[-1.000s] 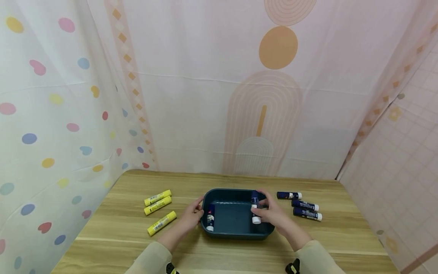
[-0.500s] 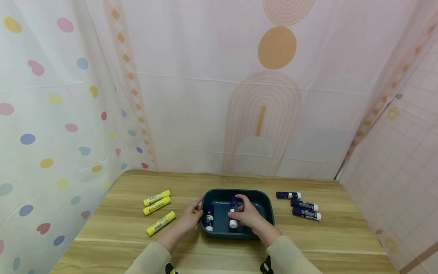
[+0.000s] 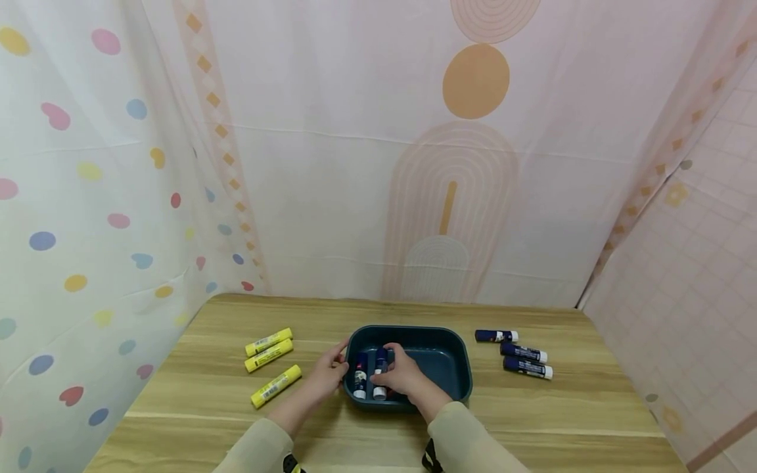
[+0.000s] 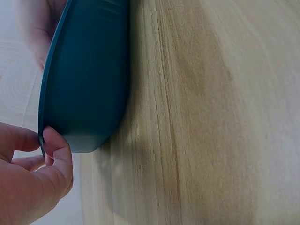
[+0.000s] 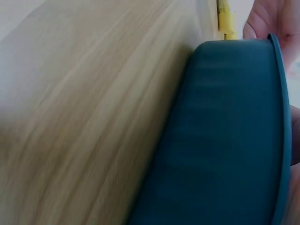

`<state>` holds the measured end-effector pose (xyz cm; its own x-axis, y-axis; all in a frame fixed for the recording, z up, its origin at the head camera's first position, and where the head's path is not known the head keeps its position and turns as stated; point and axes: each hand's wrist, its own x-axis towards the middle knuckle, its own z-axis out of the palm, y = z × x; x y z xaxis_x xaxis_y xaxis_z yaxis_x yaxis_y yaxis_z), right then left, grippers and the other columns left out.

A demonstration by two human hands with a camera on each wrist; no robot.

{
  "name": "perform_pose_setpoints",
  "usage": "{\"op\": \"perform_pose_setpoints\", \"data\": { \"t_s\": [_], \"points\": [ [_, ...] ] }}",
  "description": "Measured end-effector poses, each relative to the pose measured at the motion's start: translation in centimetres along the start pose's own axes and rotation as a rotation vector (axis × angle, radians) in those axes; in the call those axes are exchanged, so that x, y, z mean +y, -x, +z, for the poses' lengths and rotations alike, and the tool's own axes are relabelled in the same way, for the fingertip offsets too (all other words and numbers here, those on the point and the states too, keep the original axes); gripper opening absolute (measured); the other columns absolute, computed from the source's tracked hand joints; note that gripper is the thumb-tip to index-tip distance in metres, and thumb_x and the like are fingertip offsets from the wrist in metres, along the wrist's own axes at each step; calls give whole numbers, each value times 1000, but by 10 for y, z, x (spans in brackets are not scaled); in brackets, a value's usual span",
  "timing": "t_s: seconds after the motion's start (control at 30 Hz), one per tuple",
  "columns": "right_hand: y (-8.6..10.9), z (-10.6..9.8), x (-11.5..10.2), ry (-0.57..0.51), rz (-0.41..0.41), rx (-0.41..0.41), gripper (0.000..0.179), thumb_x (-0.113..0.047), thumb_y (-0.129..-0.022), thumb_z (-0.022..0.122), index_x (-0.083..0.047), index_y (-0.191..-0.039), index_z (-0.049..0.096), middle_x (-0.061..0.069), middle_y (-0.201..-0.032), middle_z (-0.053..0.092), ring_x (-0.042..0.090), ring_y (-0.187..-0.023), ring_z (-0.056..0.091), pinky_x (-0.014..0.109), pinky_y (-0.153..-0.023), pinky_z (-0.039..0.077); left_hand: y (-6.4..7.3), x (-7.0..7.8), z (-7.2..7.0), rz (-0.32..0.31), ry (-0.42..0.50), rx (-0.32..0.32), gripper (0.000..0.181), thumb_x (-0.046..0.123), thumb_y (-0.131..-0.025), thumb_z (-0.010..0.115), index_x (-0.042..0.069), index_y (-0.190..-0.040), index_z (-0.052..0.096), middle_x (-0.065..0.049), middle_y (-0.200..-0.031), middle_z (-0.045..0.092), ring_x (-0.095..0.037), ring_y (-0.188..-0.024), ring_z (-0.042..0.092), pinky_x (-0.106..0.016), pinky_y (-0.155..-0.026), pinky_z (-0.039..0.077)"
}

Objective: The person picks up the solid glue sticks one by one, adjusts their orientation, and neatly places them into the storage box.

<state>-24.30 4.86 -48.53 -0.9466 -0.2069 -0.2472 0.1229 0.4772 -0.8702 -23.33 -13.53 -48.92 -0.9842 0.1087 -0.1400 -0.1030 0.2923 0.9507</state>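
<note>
In the head view my left hand (image 3: 328, 371) is at the left end of a dark teal tray (image 3: 452, 355). The left wrist view shows its thumb and fingers pinching the tray's rim. Inside the tray, my right hand (image 3: 408, 380) grips a dark blue glue stick (image 3: 381, 361) with a white end toward me. Just left of it, a matching glue stick (image 3: 361, 374) lies along the tray's left wall. The right wrist view shows mostly the tray's outer wall (image 5: 225, 131), which hides the held glue stick.
Left of the tray lie three yellow glue sticks (image 3: 276, 386) on the wooden table (image 3: 331, 447). Three more dark blue glue sticks (image 3: 528, 367) lie to its right. A patterned curtain (image 3: 325, 197) hangs behind the table.
My right hand has carried the glue stick leftward across the tray, from its right side to beside the other blue one. My left hand stays at the rim.
</note>
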Motion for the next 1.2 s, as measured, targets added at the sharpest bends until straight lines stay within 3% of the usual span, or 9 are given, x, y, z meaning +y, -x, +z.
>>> {"op": "perform_pose_setpoints", "data": {
  "t_s": [0.2,0.47,0.63,0.7,0.87,1.0,1.2],
  "points": [
    [-5,10,-3,44,-5,12,68,-13,-78,76,-8,-134,38,13,-92,58,19,-71,57,31,-57,51,0,1,0,-9,-12,9,51,-3,-95,42,5,-146,34,-13,-103,40,-23,-83,46,-36,-64,48],
    [-7,17,-7,109,21,45,69,-16,-77,78,-9,-134,41,23,-120,55,31,-102,54,51,-86,48,1,1,2,5,-1,18,51,-5,-94,42,2,-144,36,-12,-100,41,-21,-79,46,-33,-61,47],
    [-8,19,-6,129,14,34,70,-15,-77,77,-8,-136,41,25,-121,54,27,-87,60,41,-71,53,1,2,2,16,-5,26,51,-5,-94,43,1,-144,36,-11,-98,41,-19,-76,45,-33,-57,46],
    [-7,18,-6,121,10,26,69,-13,-78,77,-8,-136,40,24,-113,57,24,-74,62,36,-61,53,1,1,2,19,-7,29,51,-5,-94,43,1,-144,36,-11,-98,41,-19,-75,45,-33,-56,45],
    [-3,12,-7,96,-5,16,67,-10,-78,75,-7,-135,41,14,-88,58,19,-59,59,32,-54,52,1,0,2,27,0,33,51,-5,-94,43,1,-144,36,-11,-97,41,-19,-75,44,-32,-56,45],
    [1,3,-8,90,-47,9,63,-11,-79,74,-5,-134,44,10,-84,54,20,-60,58,33,-54,51,-1,-2,3,35,2,34,51,-6,-93,42,1,-143,36,-10,-97,41,-19,-74,44,-31,-54,45],
    [6,-17,-6,175,-185,14,56,-16,-83,71,-7,-134,47,13,-106,58,21,-83,56,37,-69,51,-2,-4,4,47,4,35,51,-7,-92,42,0,-143,36,-10,-96,41,-18,-71,44,-30,-52,43]
  ]
}}
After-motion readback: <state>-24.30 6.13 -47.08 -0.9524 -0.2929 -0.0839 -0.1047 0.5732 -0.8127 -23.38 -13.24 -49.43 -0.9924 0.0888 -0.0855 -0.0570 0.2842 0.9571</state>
